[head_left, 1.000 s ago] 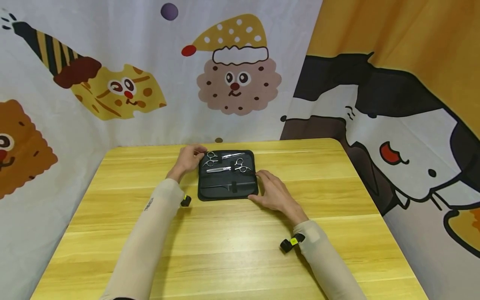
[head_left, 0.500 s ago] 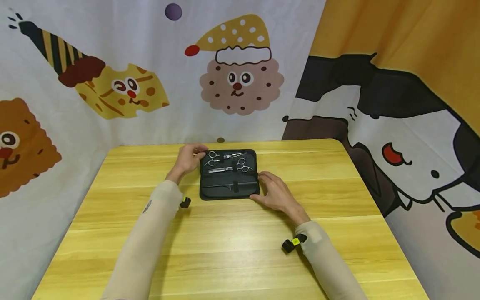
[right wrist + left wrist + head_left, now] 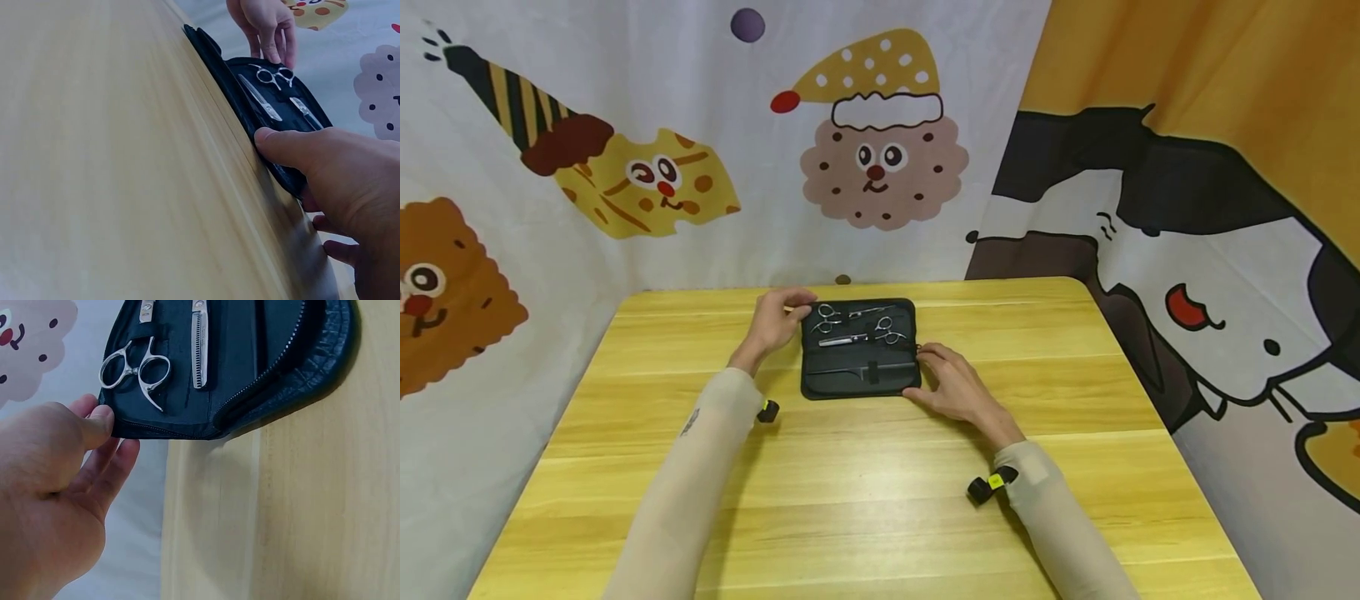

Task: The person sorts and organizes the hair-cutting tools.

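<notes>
A black zip case (image 3: 842, 357) lies spread flat near the far edge of the table. Two pairs of silver scissors (image 3: 854, 339) are strapped in its far half; the lower pair has a toothed blade, seen in the left wrist view. A dark comb (image 3: 887, 372) is held under a strap in the near half. My left hand (image 3: 772, 321) pinches the far left corner, thumb on top and fingertips beneath in the left wrist view. At the right side, my right hand (image 3: 957, 385) holds the case's edge between thumb and fingers, the thumb at the near right corner.
The wooden table (image 3: 850, 492) reaches toward me from the case. A patterned cloth curtain (image 3: 700, 258) hangs right behind its far edge. Small black devices with yellow marks (image 3: 992, 482) are strapped at both wrists.
The head view has shifted slightly, so everything appears a little further right. Both hands stay at the same spots on the case. The shine on the scissors has changed a little.
</notes>
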### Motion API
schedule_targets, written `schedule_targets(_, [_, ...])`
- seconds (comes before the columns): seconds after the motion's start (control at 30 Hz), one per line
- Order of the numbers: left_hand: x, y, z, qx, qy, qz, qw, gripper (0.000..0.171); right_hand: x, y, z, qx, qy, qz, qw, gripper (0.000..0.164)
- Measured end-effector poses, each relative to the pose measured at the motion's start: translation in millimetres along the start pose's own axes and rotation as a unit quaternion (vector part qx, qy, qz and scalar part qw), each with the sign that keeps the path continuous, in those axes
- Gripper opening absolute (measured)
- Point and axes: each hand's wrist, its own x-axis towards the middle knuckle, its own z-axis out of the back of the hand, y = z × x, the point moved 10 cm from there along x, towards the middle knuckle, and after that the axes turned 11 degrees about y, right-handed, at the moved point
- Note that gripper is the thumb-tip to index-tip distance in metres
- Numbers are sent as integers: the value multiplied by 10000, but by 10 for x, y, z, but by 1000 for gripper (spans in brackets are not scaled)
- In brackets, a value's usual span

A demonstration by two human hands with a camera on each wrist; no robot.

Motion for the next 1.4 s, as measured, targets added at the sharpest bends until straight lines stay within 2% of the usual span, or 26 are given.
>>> schedule_targets(0.3, [-83,-86,17,-51,199,-109,9997,27,-14,-54,6,269,189,214,9992,72])
schedule_targets(0.57, [-187,-205,30,170,319,-560,9978,23,-20,-45,15,379,184,288,9987,70])
schedule_targets(0.7, [-265,-250,27,361,400,-668,9963,21,-16,-51,4,392,204,292,9986,70])
schedule_targets(0.97, [-439,-393,-38,840,648,-943,9899,18,-14,-95,-28,463,280,206,9983,72])
schedule_targets(1.4, [-719,-505,-147,1045,921,-1398,9803,15,-36,-109,-8,603,299,203,9975,71])
